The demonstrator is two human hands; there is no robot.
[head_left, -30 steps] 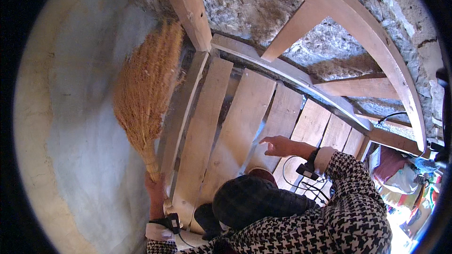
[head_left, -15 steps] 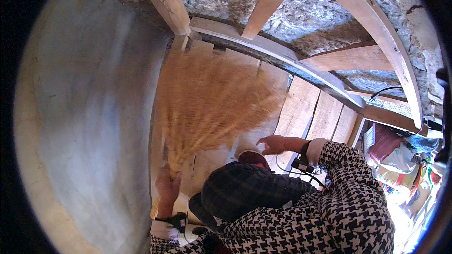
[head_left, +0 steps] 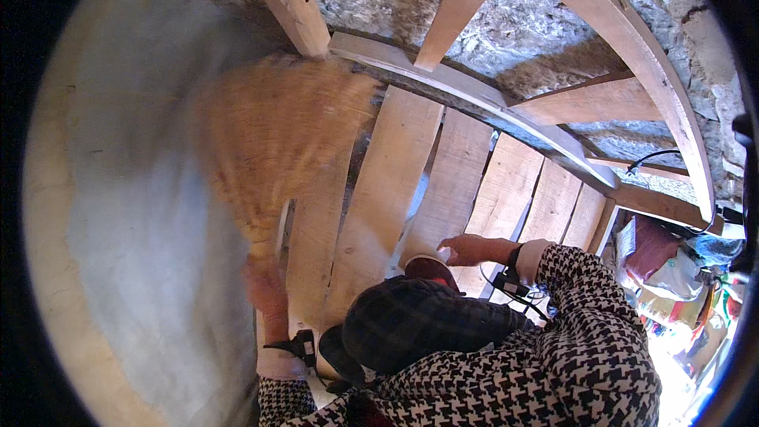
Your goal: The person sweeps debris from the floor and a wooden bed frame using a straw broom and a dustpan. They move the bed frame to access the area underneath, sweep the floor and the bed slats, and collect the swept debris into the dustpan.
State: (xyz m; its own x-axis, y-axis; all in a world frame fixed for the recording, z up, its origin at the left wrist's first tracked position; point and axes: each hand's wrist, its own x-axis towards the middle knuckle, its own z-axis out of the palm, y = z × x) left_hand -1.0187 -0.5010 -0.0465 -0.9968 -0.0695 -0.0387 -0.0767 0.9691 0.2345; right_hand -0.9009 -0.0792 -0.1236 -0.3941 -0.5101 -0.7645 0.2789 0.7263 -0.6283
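Note:
My left hand (head_left: 267, 289) is closed round the narrow grip end of a straw hand broom (head_left: 288, 126), smeared by motion. The broom's fanned bristles reach across the corner where the pale wall (head_left: 158, 205) meets the wooden planks (head_left: 387, 166). My right hand (head_left: 460, 250) is held over the planks, just above a dark red shoe (head_left: 431, 271). Its fingers look apart and hold nothing that I can see. Both wrists carry black straps with a small black device and cable (head_left: 510, 283) near the right one.
A wooden frame with slanted bars (head_left: 458, 12) borders the planks at the far side, before a rough stone wall (head_left: 538, 16). Gaps show between the planks. Cloths and bags (head_left: 672, 269) lie heaped at the right. My knee in dark plaid cloth (head_left: 419, 320) is near the middle.
My left hand has swept the broom leftward, from over the planks toward the pale wall, uncovering several planks. My right hand has hardly moved.

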